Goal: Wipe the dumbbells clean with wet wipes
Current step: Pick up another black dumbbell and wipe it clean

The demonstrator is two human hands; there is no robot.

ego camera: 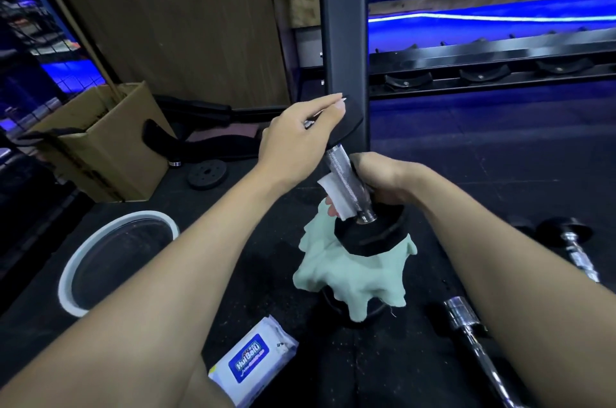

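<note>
Standing tilted on a green cloth (350, 277), the dumbbell (346, 174) runs up and away. The left hand (300, 137) rests straight-fingered on its top head; the right hand (383, 179) wraps a wipe (335, 195) around the low handle, nearer for stroking upward.

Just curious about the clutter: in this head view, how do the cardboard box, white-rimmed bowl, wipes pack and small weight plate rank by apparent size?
Cardboard box and white-rimmed bowl look alike; the bowl is nearer, so unranked. Wipes pack. Small weight plate.
</note>
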